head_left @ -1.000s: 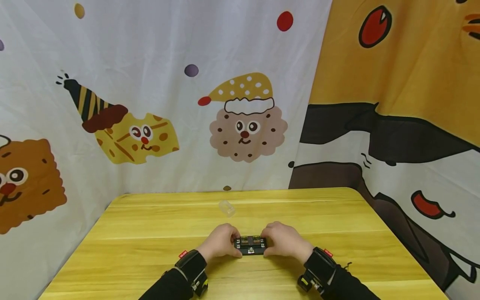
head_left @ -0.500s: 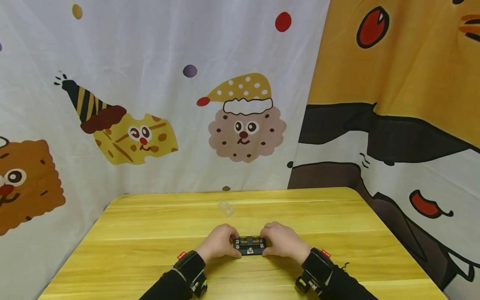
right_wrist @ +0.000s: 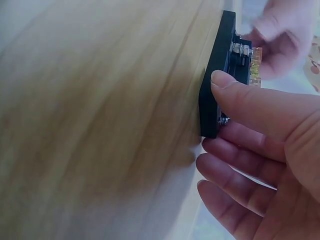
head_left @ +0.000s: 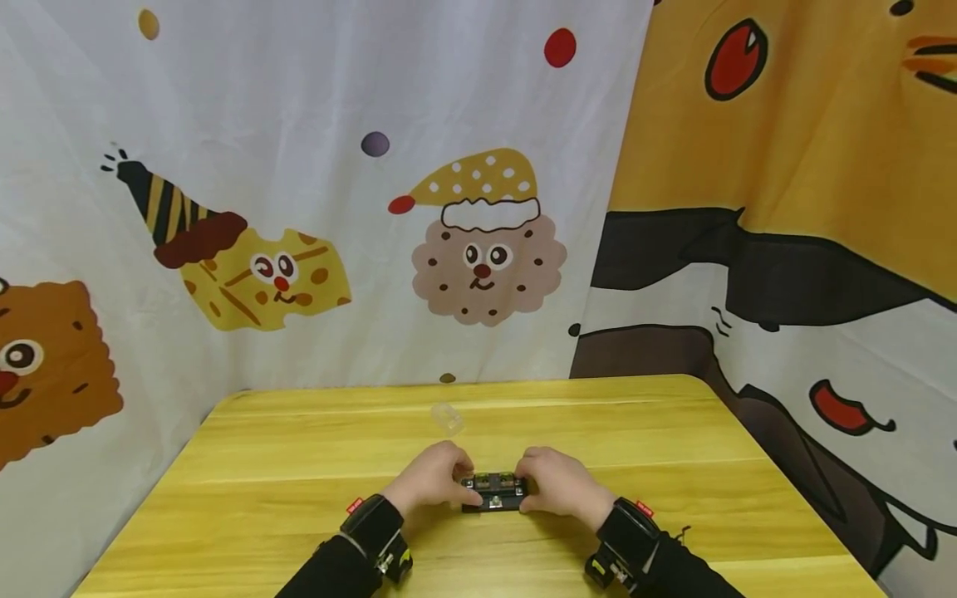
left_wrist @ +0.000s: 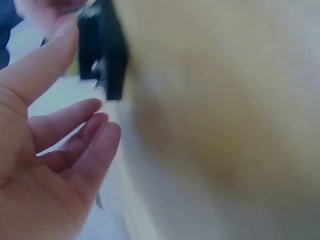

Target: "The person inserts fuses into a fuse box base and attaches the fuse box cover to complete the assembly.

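Note:
A small black fuse block [head_left: 493, 503] with metal bolts and translucent orange and yellow pieces on top lies close to the table surface, between both hands. My left hand [head_left: 432, 480] grips its left end, the thumb over the near corner. In the left wrist view that thumb reaches the blurred block [left_wrist: 117, 60] while several other fingers stand apart from it. My right hand [head_left: 557, 484] pinches the other end. The right wrist view shows the thumb pressed on the edge of the black base [right_wrist: 215, 100], with fingers curled under the bolts.
A clear plastic cover [head_left: 447, 419] lies on the wood-grain table [head_left: 299, 432] beyond the hands. The table's far edge meets a curtain [head_left: 321, 166] printed with cartoon figures. Each wrist wears a black camera strap.
The head view has shifted a little, so the scene sits slightly left. My left thumb now covers more of the block's near corner. The right hand keeps its grip.

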The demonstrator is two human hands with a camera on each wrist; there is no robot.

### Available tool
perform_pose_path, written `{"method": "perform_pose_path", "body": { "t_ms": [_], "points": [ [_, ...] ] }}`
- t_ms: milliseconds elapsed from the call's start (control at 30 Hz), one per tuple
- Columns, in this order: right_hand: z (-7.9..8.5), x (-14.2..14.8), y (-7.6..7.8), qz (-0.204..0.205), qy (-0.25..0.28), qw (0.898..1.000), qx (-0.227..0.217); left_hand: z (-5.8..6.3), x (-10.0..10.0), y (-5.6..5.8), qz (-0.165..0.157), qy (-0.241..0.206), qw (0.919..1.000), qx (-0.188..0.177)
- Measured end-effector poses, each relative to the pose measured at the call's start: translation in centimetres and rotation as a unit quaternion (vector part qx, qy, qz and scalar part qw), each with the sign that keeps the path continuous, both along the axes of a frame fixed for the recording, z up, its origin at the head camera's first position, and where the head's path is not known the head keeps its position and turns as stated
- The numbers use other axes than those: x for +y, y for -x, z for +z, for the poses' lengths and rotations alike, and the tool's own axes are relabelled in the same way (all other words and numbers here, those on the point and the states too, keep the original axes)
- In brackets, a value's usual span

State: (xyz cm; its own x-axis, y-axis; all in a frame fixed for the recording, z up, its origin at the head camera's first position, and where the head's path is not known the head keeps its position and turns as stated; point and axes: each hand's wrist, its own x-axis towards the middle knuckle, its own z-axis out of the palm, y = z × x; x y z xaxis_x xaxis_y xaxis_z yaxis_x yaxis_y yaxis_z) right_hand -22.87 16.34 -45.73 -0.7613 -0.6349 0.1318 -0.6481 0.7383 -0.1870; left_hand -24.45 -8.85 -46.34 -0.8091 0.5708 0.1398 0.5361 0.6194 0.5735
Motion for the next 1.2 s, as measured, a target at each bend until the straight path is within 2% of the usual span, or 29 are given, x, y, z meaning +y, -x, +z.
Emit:
{"method": "perform_pose_path", "body": {
  "t_ms": [100,200,300,400,567,733,933,1067,1200],
  "points": [
    [-0.1,0.0,-0.1,-0.003,-0.004,1.000,-0.001,0.4,-0.3,0.9,0.016,-0.018,0.9993,0.028],
    [-0.2,0.0,-0.1,-0.007,-0.004,1.000,0.002,0.7,-0.4,1.9,0.054,-0.027,0.9954,0.074],
    [-0.1,0.0,-0.2,-0.007,-0.002,1.000,0.002,0.8,-0.7,2.7,0.099,-0.020,0.9880,0.117],
    [0.0,-0.1,-0.3,-0.005,0.002,1.000,-0.003,0.7,-0.9,3.4,0.137,-0.011,0.9806,0.140],
    [-0.1,0.0,-0.3,-0.007,0.003,1.000,-0.005,0.3,-1.2,4.8,0.169,0.008,0.9689,0.180],
    [-0.1,0.0,-0.2,-0.010,0.004,1.000,-0.005,0.1,-1.2,5.6,0.175,0.057,0.9577,0.221],
    [-0.2,0.0,-0.2,-0.015,0.004,1.000,-0.003,-0.2,-0.9,6.5,0.144,0.118,0.9455,0.267],
    [-0.1,0.0,-0.3,-0.014,0.005,1.000,-0.006,-0.3,-0.6,6.9,0.124,0.151,0.9408,0.277],
    [0.1,-0.1,-0.5,-0.012,0.005,1.000,-0.006,-0.4,-0.6,7.1,0.119,0.178,0.9373,0.275]
  ]
}}
